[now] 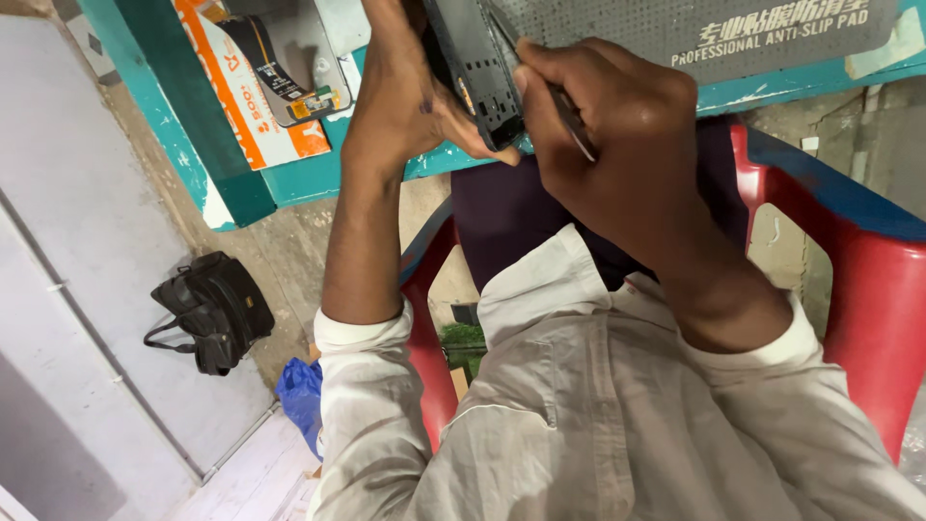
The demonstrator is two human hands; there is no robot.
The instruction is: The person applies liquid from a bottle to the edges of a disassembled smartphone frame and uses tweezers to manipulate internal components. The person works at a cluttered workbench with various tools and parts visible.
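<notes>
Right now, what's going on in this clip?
A person on a red chair works at the edge of a teal table. The left hand holds a dark phone frame tilted on edge, and the right hand presses a thin metal tool against it. A grey mat lies on the table behind. A black bag sits on the floor.

- Left hand (400,92): fingers curled in a grip, thumb extended toward the right hand; forearm bare, sleeve rolled up.
- Right hand (608,125): fingers pinched closed, knuckles uppermost; wrist bent, cuff pushed back.
</notes>
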